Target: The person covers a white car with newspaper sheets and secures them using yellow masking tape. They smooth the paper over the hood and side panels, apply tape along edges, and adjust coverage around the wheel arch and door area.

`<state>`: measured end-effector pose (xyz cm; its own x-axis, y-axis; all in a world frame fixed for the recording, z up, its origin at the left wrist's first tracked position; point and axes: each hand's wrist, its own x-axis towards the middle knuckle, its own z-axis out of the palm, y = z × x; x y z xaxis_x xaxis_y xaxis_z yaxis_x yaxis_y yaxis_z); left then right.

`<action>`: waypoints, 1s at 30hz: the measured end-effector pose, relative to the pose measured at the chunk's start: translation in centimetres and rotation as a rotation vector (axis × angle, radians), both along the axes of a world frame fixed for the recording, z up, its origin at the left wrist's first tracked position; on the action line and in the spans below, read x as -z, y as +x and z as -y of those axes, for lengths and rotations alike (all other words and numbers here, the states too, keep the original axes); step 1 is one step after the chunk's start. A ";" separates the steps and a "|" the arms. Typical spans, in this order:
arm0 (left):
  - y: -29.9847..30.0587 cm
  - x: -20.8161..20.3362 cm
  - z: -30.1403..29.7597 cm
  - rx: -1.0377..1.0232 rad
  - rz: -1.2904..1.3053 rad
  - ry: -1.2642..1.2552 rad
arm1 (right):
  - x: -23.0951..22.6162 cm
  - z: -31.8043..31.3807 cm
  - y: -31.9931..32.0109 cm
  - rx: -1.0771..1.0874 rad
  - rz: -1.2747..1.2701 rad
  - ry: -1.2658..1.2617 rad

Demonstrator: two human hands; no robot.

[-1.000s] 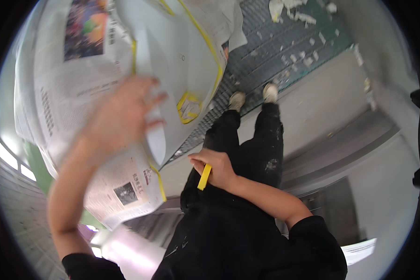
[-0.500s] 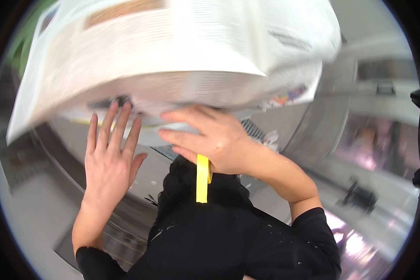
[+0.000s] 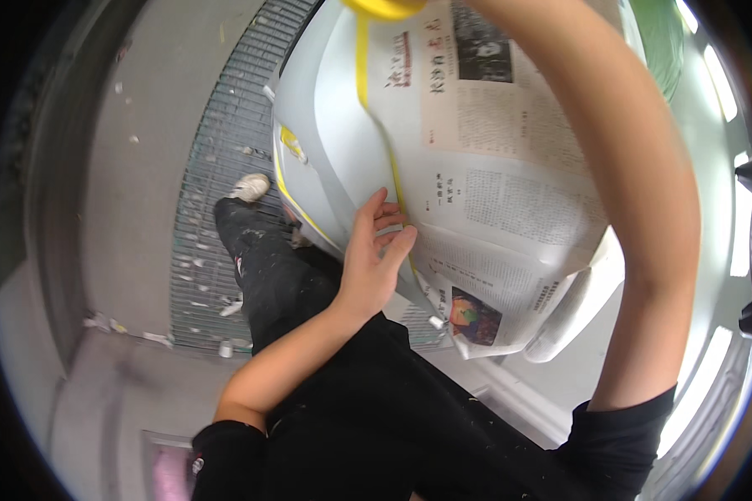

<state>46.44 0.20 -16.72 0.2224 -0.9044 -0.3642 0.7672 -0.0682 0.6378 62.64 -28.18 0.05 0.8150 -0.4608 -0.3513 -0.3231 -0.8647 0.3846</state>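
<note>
A sheet of newspaper (image 3: 510, 200) covers much of a pale, glossy curved panel (image 3: 334, 92). A strip of yellow tape (image 3: 394, 163) runs down the newspaper's left edge, along the panel. My left hand (image 3: 374, 255) is at this strip, its thumb and fingertips closed together on the tape and paper edge. At the top rim shows part of a roll of yellow tape (image 3: 384, 8), from which the strip hangs. My right arm stretches up over the newspaper towards that roll; the hand itself lies beyond the picture's top edge, so its grip is hidden.
A metal floor grating (image 3: 213, 242) with scattered paper scraps lies left of the panel. My shoe (image 3: 249, 188) stands on it. A second yellow tape line (image 3: 297, 204) edges the panel's near side. Green sheeting (image 3: 660, 46) hangs at the upper right.
My view has swung round. The lifted newspaper now lies along the panel. My left hand has gone from spread to pinching, and my right arm has reached up out of view.
</note>
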 end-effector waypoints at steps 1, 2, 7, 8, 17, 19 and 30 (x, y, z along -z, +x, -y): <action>-1.2 0.4 -0.1 -0.045 -0.080 -0.006 | 1.7 0.9 1.3 0.037 -0.056 -0.028; -2.1 0.7 -0.2 -0.131 -0.163 -0.076 | 2.9 2.3 2.2 -0.076 -0.192 -0.039; -3.5 1.9 0.6 -0.213 -0.241 -0.197 | 7.9 9.7 3.7 -0.194 -0.350 -0.058; -3.5 2.0 0.8 -0.206 -0.253 -0.222 | 8.1 11.2 3.6 -0.128 -0.337 -0.117; -4.6 2.7 1.7 -0.213 -0.214 -0.379 | 5.7 12.6 5.1 0.396 -0.079 0.281; -4.8 3.0 1.9 -0.239 -0.143 -0.389 | 4.5 10.9 4.4 -0.118 -0.354 -0.032; -2.6 2.4 3.0 -0.299 0.422 -0.313 | 4.2 6.8 4.9 0.000 -0.024 -0.003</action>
<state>43.82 -2.80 -19.08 0.5510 -0.8302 0.0844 0.4003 0.3517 0.8463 67.53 -34.94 -4.12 0.8063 -0.4623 -0.3689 -0.3143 -0.8633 0.3950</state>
